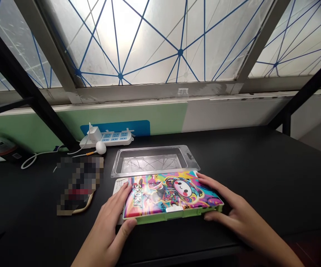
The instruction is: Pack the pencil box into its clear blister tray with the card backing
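Observation:
A colourful pencil case [163, 196] with a cartoon figure and the word SPORT on its lid lies in front of me, its green side facing my body. My left hand [114, 220] grips its left end, thumb at the front edge and fingers along the side. Around the right end is my right hand [227, 207], fingers on the back corner and thumb at the front. A white printed card [118, 186] shows partly from under the left end. Just behind the case sits a clear plastic packaging tray [155, 162] with a hang hole on its right.
On the black table [249, 167], a blurred-out object [79, 185] lies at left. Behind it are a white power strip [115, 138] with a plugged-in adapter, a round white bulb-like item [101, 147] and cables. A bottle [1, 146] lies far left. Black slanted posts [32, 81] flank the window.

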`<state>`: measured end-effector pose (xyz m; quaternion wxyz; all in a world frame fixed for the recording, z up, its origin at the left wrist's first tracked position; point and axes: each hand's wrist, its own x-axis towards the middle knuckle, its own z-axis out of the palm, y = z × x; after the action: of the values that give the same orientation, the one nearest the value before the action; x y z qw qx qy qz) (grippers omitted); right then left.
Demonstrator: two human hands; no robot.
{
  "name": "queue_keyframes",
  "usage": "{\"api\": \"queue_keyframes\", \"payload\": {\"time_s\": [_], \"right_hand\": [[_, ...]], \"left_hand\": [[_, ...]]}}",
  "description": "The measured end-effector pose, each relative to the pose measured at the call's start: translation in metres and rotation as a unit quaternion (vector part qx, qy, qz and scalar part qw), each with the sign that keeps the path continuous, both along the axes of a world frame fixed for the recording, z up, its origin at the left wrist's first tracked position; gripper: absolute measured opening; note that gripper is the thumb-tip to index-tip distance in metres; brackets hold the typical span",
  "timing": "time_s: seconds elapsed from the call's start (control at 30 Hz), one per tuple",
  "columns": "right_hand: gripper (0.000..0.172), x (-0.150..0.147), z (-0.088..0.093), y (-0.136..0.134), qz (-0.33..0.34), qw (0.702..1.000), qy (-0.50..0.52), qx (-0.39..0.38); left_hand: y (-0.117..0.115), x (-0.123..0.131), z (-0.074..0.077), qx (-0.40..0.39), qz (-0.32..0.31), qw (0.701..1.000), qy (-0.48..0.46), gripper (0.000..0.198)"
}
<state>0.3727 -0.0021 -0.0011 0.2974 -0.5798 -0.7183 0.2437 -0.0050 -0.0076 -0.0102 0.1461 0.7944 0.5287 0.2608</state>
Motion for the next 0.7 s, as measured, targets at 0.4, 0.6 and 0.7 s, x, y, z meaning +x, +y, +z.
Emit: {"api": "queue_keyframes", "payload": {"time_s": [0.4, 0.6, 0.7], "right_hand": [[0.047, 0.0, -0.001, 0.002, -0.076, 0.994, -0.025, 0.068], [0.046, -0.019, 0.006, 0.01, -0.091, 0.995, 0.021, 0.036], [0.048, -0.029, 0.009, 0.011, -0.117, 0.993, 0.012, 0.022]], "left_hand": [[0.003, -0.003, -0.006, -0.024, -0.024, 0.999, -0.015, 0.054], [0.005, 0.005, 0.005, -0.06, -0.012, 0.998, -0.01, 0.044], [0.007, 0.01, 0.008, -0.08, 0.014, 0.996, -0.039, 0.046]]}}
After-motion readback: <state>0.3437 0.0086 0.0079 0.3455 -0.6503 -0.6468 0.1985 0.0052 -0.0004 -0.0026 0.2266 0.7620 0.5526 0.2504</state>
